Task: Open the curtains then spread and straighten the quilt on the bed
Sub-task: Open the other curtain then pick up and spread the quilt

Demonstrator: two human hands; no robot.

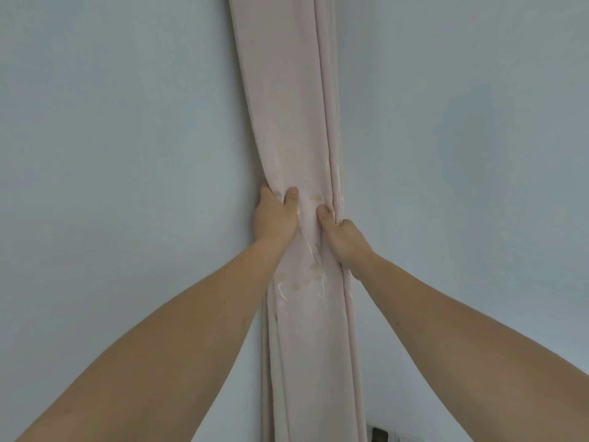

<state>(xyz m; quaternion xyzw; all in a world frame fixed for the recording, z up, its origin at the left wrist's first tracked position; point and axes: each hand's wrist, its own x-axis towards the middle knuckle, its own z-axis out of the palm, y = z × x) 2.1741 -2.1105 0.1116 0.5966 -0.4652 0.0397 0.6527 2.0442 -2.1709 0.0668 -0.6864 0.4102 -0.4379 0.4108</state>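
So far, from the head view, you have the curtain bunched into one narrow column in the corner, your left hand and right hand both clamped round it, thumbs pressed on the front — the opening looks near done. The quilt work is all still to do; neither bed, quilt nor window shows, and a dark object at the bottom edge is cut off.
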